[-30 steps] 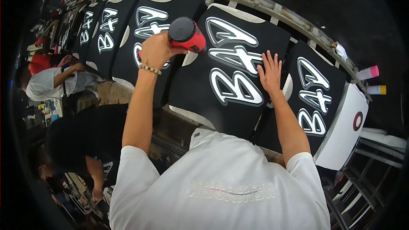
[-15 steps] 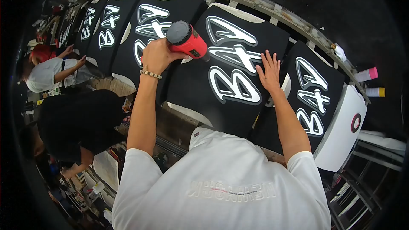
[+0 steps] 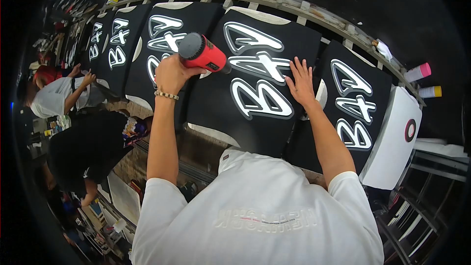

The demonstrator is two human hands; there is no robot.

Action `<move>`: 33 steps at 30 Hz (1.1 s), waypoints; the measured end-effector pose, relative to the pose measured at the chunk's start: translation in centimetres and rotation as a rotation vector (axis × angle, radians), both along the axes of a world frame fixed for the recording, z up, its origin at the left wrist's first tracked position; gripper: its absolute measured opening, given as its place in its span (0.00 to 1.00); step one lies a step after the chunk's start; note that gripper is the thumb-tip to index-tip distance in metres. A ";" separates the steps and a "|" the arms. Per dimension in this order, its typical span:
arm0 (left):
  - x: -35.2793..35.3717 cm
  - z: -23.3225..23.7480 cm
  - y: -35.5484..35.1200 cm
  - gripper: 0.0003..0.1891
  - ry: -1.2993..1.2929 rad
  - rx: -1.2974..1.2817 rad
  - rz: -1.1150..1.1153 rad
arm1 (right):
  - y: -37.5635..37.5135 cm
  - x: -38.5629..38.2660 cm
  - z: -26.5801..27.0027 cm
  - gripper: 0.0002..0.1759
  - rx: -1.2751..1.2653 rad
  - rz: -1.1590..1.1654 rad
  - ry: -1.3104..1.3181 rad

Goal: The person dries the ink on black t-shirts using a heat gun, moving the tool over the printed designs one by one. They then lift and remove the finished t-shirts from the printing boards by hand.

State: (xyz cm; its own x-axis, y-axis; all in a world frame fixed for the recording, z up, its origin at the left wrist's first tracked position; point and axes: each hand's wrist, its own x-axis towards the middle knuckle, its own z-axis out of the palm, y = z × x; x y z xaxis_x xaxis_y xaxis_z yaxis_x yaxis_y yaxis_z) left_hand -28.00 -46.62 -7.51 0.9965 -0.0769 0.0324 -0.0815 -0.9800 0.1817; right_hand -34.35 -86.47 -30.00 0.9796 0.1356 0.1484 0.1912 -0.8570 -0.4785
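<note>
A red heat gun (image 3: 208, 59) with a dark round rear cap is gripped in my left hand (image 3: 171, 74), its nozzle over the left edge of the lettering on a black shirt (image 3: 211, 100). White letters with a grey outline (image 3: 262, 99) cover the middle of that shirt. My right hand (image 3: 300, 82) lies with fingers spread on the shirt, at the right side of the print. Another printed black shirt (image 3: 319, 140) is to the right of my right forearm.
More printed black shirts (image 3: 140, 86) line the left. A white printed piece (image 3: 392, 140) lies at the right end. Pink-capped (image 3: 418, 72) and yellow-capped (image 3: 430, 92) containers stand beyond the wooden rail (image 3: 343, 32). Co-workers (image 3: 83, 149) are at left.
The view has shifted slightly. My left hand and the heat gun remain near the print's left edge. My right hand stays on the shirt. The nearest co-worker in black has changed posture.
</note>
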 end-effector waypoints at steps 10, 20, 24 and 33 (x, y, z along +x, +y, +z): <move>-0.8 -0.6 -5.9 0.29 -0.039 -0.216 -0.218 | -1.0 -1.5 0.1 0.35 0.079 0.009 0.012; -0.2 -2.2 -12.5 0.27 -0.117 -0.348 -0.455 | -2.6 -4.5 2.1 0.14 0.212 -0.097 -0.084; 1.3 -2.3 -15.5 0.27 -0.083 -0.338 -0.560 | -2.4 -6.8 3.1 0.09 0.243 -0.142 0.027; 4.7 -1.1 -17.6 0.26 -0.111 -0.237 -0.563 | 2.8 -11.6 2.4 0.27 0.216 -0.124 -0.077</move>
State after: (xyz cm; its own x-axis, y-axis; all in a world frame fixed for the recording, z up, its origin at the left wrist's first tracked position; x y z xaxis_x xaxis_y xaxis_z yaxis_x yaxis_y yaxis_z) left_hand -23.26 -64.26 -8.58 0.7948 -0.5679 0.2141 -0.6052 -0.7148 0.3504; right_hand -45.96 -83.62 -27.57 0.9714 -0.0275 0.2360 0.1343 -0.7557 -0.6410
